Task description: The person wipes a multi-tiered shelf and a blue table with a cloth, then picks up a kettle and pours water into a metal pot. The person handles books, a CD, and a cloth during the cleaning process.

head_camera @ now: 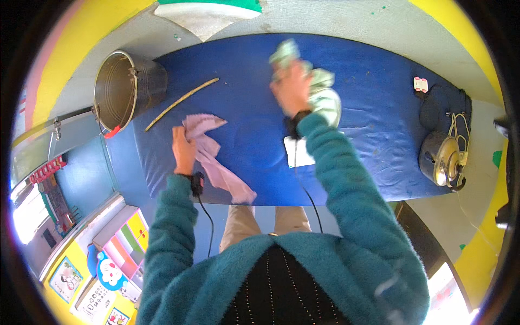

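My left hand (185,150) grips a pale pink cloth (209,150) near its upper end. The rest of that cloth trails across the blue covered table (252,113) to its near edge. Farther out, my right hand (291,87) is blurred and holds a pale green and white cloth (286,50). More green and white material (325,101) shows beside that wrist; I cannot tell whether it is the same piece. A flat white sheet (300,153) lies partly hidden under my right forearm.
A metal bucket (152,79) with a red handle grip lies tipped at the left, near a thin stick (183,103). At the right are a metal electric kettle (440,158), a pale cable (461,118) and a small white-and-pink block (420,84). A wall (345,20) borders the far edge.
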`<state>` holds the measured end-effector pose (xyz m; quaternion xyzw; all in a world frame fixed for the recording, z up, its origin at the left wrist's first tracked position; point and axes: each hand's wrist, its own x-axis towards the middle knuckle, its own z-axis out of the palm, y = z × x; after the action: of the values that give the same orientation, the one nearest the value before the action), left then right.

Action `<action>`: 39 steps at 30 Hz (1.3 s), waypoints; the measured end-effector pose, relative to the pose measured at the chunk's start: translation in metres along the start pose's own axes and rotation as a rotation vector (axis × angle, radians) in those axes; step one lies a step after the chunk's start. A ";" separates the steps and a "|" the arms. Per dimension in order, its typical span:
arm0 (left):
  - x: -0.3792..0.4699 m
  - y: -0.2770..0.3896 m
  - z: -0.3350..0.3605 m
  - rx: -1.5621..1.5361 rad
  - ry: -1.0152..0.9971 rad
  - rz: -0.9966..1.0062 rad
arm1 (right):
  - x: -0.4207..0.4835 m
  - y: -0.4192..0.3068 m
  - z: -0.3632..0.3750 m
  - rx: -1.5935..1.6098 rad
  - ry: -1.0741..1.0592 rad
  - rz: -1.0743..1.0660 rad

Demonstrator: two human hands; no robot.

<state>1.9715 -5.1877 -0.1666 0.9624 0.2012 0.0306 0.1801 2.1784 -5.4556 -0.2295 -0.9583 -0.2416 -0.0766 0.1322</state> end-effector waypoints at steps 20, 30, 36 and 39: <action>-0.068 -0.087 -0.043 -0.271 -0.173 -0.160 | 0.008 -0.166 0.053 0.477 -0.002 -0.241; -0.167 -0.105 -0.077 -0.401 -0.253 -0.359 | 0.125 -0.143 0.019 0.358 0.042 0.286; -0.192 -0.083 -0.144 -0.640 -0.359 -0.405 | -0.014 -0.266 0.047 0.540 -0.029 -0.210; -0.185 -0.072 -0.186 -0.814 -0.415 -0.412 | -0.118 -0.341 0.034 0.799 -0.481 -0.749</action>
<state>1.7500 -5.1380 -0.0163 0.7401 0.3187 -0.1219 0.5795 1.9136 -5.2090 -0.2126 -0.6743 -0.5963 0.1978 0.3881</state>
